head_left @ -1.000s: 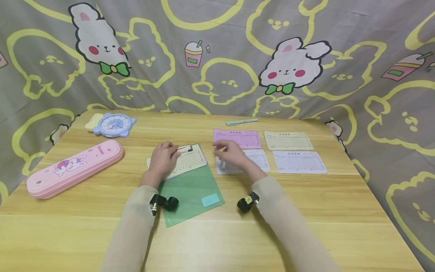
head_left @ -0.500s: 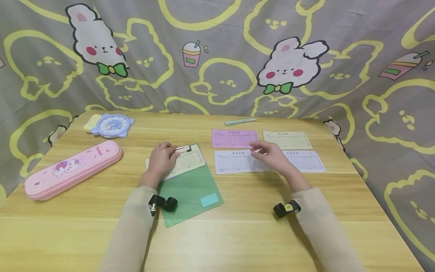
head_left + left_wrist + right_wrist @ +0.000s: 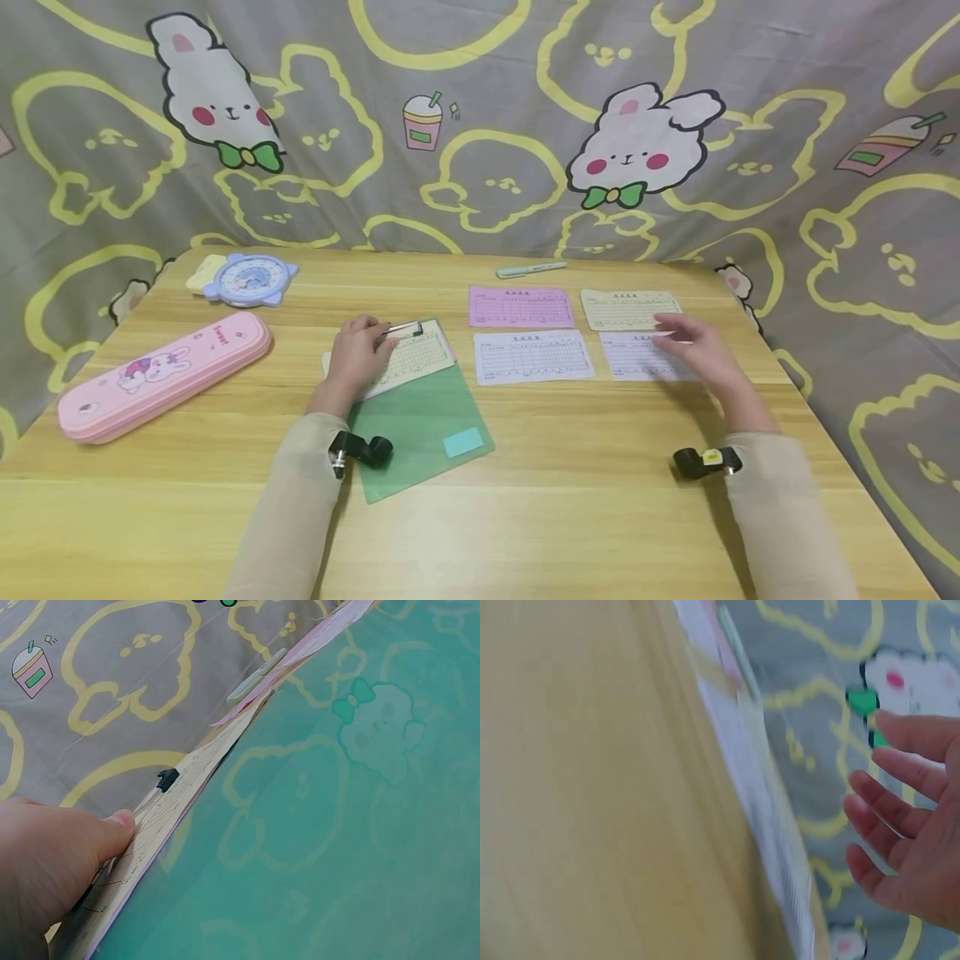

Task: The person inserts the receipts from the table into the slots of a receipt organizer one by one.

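Observation:
In the head view a green clipboard (image 3: 423, 433) lies at the middle of the table, with a small stack of printed slips (image 3: 426, 357) at its top end under a metal clip (image 3: 407, 330). My left hand (image 3: 356, 357) holds the clipboard at the clip's left part; its thumb (image 3: 116, 831) lies over the slips in the left wrist view. Over the right-hand white form slip (image 3: 633, 363) is my right hand (image 3: 701, 350), fingers loosely spread and holding nothing. Beside that slip lies another white one (image 3: 532, 357), with a pink slip (image 3: 519, 308) and a pale yellow slip (image 3: 618, 312) behind them.
A pink pencil case (image 3: 165, 379) lies at the left. Behind it sit a blue animal-shaped clock dial (image 3: 253, 280) and a pale yellow object (image 3: 202, 273). A light green capped pen (image 3: 531, 269) lies near the back edge, before a patterned curtain (image 3: 495, 100).
My right hand has swept rightward across the slips, from the left white slip to the right one. My left hand has stayed at the clipboard's clip.

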